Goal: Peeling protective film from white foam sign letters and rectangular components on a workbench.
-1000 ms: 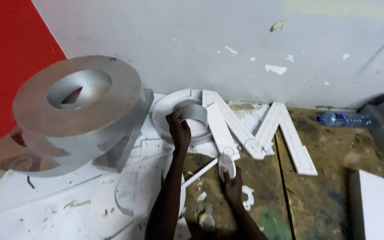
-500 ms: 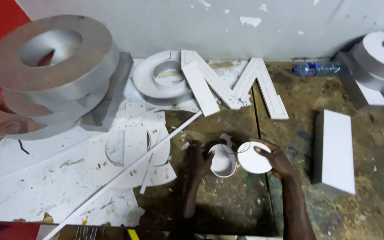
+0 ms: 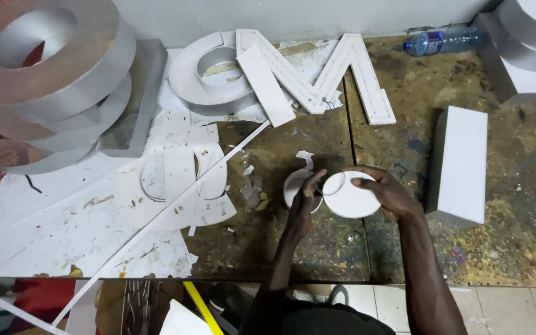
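Observation:
My right hand (image 3: pixel 384 191) grips a flat white disc (image 3: pixel 348 197) over the stained workbench (image 3: pixel 317 248). My left hand (image 3: pixel 308 192) rests fingers on the disc's left edge and covers part of a second white round piece (image 3: pixel 293 185) lying just left of it. A small curled white scrap (image 3: pixel 305 159) lies just beyond the hands.
A white M-shaped sign letter (image 3: pixel 317 74) and a ring-shaped letter (image 3: pixel 209 71) lie at the back. Large silver ring letters (image 3: pixel 38 68) are stacked at left. White cut sheets (image 3: pixel 175 180), a long white strip (image 3: pixel 169 211), a white block (image 3: pixel 460 162) and a plastic bottle (image 3: pixel 442 41) surround the hands.
My left hand came back from the ring letter at the back. Both hands drew toward me, and the right hand now holds the disc with the left touching its edge.

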